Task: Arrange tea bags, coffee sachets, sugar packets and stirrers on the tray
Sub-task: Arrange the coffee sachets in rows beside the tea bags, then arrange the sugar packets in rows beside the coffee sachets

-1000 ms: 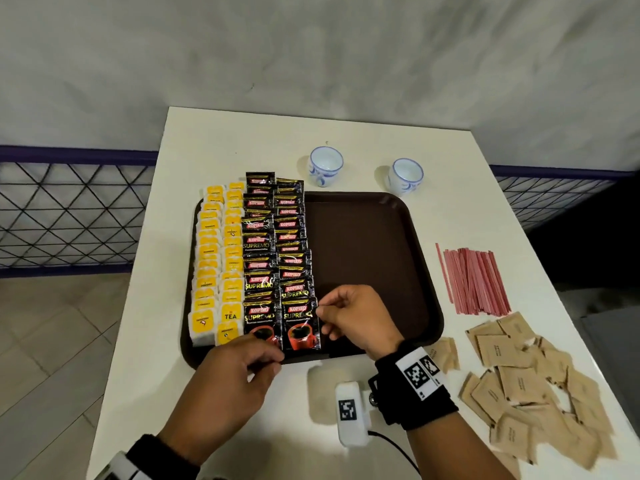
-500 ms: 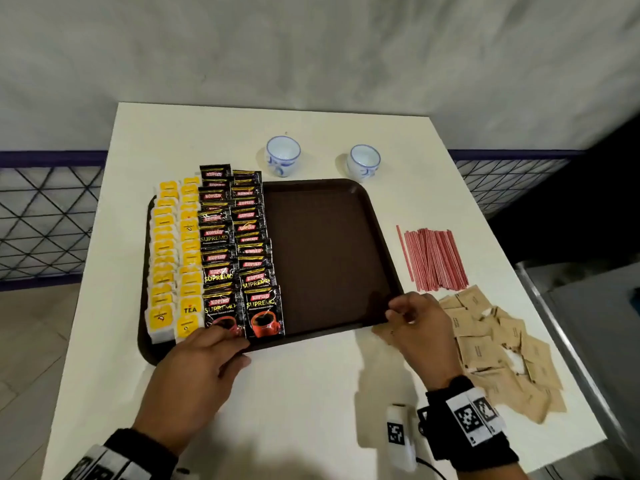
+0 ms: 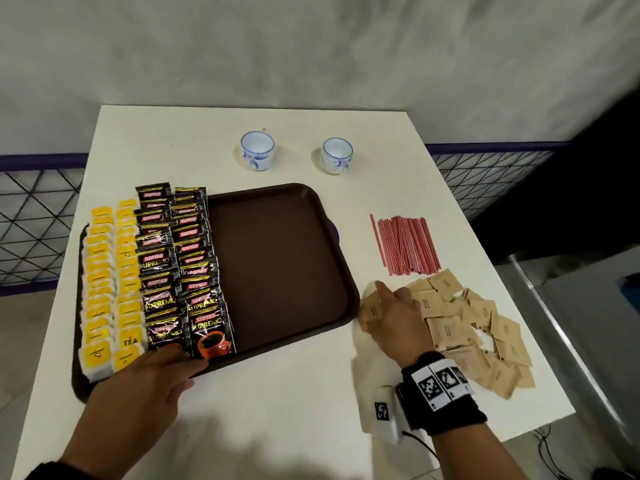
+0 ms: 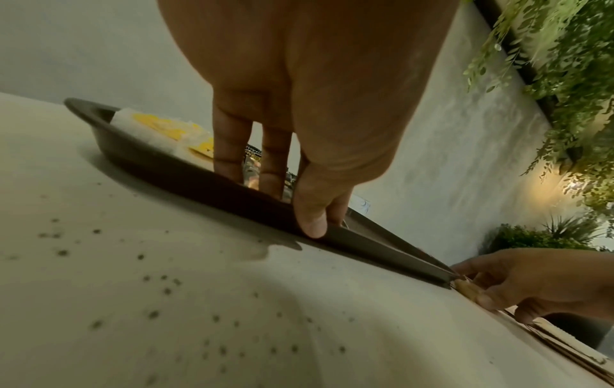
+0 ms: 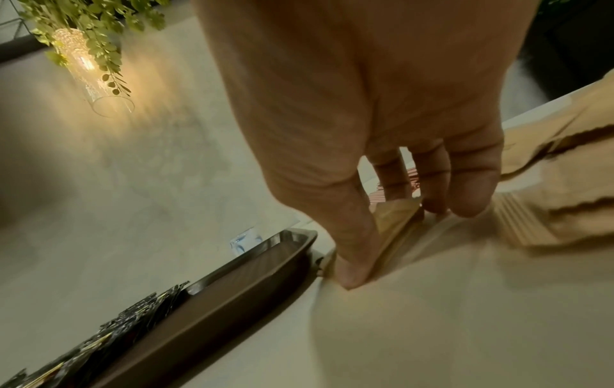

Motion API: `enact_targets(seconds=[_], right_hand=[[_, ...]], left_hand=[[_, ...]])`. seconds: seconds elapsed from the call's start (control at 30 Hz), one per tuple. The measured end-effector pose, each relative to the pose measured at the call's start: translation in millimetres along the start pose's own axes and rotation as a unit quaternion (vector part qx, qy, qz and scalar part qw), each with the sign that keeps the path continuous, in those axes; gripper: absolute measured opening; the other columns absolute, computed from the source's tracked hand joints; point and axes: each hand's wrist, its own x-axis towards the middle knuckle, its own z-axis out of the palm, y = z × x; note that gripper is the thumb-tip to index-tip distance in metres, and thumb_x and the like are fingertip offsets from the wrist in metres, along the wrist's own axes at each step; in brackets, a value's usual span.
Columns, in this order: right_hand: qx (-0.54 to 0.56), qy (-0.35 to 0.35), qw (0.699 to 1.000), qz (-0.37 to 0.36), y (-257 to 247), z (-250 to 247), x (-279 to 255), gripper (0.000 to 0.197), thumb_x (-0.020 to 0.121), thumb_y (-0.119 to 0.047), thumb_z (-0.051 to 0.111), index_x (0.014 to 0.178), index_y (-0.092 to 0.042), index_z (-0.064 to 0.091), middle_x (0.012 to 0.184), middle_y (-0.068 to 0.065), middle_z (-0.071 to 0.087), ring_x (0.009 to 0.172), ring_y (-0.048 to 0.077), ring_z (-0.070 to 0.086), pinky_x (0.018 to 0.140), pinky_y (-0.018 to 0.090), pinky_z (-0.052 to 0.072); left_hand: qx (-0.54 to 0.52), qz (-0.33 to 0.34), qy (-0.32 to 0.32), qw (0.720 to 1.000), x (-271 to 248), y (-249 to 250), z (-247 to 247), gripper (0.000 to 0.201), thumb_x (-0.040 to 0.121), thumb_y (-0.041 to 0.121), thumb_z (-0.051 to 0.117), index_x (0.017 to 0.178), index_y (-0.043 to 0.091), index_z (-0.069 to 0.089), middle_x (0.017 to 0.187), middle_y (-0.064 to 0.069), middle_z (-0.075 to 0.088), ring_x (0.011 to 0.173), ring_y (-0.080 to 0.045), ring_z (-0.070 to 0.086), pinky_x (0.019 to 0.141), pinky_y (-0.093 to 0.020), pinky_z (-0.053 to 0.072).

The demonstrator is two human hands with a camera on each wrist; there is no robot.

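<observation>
A dark brown tray (image 3: 277,271) lies mid-table. Its left side holds two columns of yellow tea bags (image 3: 104,289) and two columns of black coffee sachets (image 3: 180,265); its right side is bare. My left hand (image 3: 180,355) lies at the tray's near edge with straight fingers (image 4: 229,157) on the nearest sachets and the thumb on the rim. Brown sugar packets (image 3: 478,323) are heaped on the table to the right of the tray. My right hand (image 3: 391,313) is at the heap's left end, pinching one sugar packet (image 5: 395,218) between thumb and fingers. Red stirrers (image 3: 405,245) lie behind the heap.
Two small white-and-blue cups (image 3: 257,150) (image 3: 336,155) stand behind the tray. The table's right edge (image 3: 540,341) runs close to the sugar heap. A wire railing (image 3: 34,230) and a grey wall lie beyond the table.
My right hand left the near coffee sachets, crossed the tray's near right corner and now pinches a sugar packet. My left hand stayed at the tray's near edge.
</observation>
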Motion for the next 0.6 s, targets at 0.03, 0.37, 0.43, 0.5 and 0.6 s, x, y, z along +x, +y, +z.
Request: enact_targets(seconds=[0.03, 0.37, 0.43, 0.5, 0.6], right_hand=[[0.010, -0.004, 1.000, 0.005, 1.3, -1.2, -0.2, 0.067, 0.086, -0.027, 0.067, 0.147, -0.024, 0.039, 0.132, 0.012, 0.041, 0.119, 0.036, 0.041, 0.099, 0.044, 0.042], [0.137, 0.013, 0.990, -0.044, 1.3, -18.6, -12.1, 0.033, 0.089, -0.011, 0.059, 0.121, -0.007, 0.049, 0.102, 0.007, 0.064, 0.095, 0.025, 0.060, 0.075, 0.028, 0.042], [0.172, 0.010, 0.984, -0.035, 14.4, -35.4, -15.8, 0.038, 0.092, -0.002, 0.053, 0.129, -0.006, 0.049, 0.111, 0.004, 0.063, 0.101, 0.021, 0.061, 0.078, 0.022, 0.041], [0.194, 0.003, 0.981, -0.012, 36.3, -54.8, -16.7, 0.046, 0.094, -0.003, 0.052, 0.139, -0.005, 0.044, 0.123, 0.006, 0.062, 0.107, 0.021, 0.060, 0.080, 0.022, 0.043], [0.155, -0.027, 0.988, 0.008, 63.3, -72.3, -9.6, 0.053, 0.094, -0.014, 0.052, 0.144, -0.012, 0.037, 0.133, 0.009, 0.062, 0.117, 0.026, 0.059, 0.095, 0.037, 0.051]], left_hand=[[-0.004, 0.004, 0.004, 1.000, -4.4, 1.7, 1.9, 0.054, 0.042, 0.003, 0.100, 0.085, 0.031, 0.082, 0.080, 0.015, 0.070, 0.060, -0.015, 0.070, 0.041, -0.013, 0.038], [-0.092, 0.019, 0.014, 0.995, -47.7, -1.3, 22.7, 0.059, 0.057, 0.010, 0.083, 0.109, 0.034, 0.069, 0.114, 0.021, 0.056, 0.080, -0.007, 0.063, 0.053, -0.018, 0.050], [-0.090, 0.055, 0.020, 0.994, -52.1, 3.3, 25.3, 0.049, 0.055, 0.016, 0.075, 0.102, 0.033, 0.075, 0.124, 0.041, 0.049, 0.091, -0.009, 0.056, 0.067, -0.009, 0.045], [-0.081, 0.069, 0.022, 0.994, -56.0, 7.9, 29.4, 0.035, 0.058, 0.013, 0.083, 0.088, 0.031, 0.082, 0.130, 0.054, 0.035, 0.101, -0.005, 0.054, 0.092, 0.001, 0.034], [-0.077, 0.051, 0.023, 0.995, -62.3, 9.9, 36.4, 0.041, 0.056, 0.008, 0.091, 0.087, 0.033, 0.082, 0.131, 0.056, 0.034, 0.111, -0.003, 0.054, 0.102, 0.005, 0.017]])
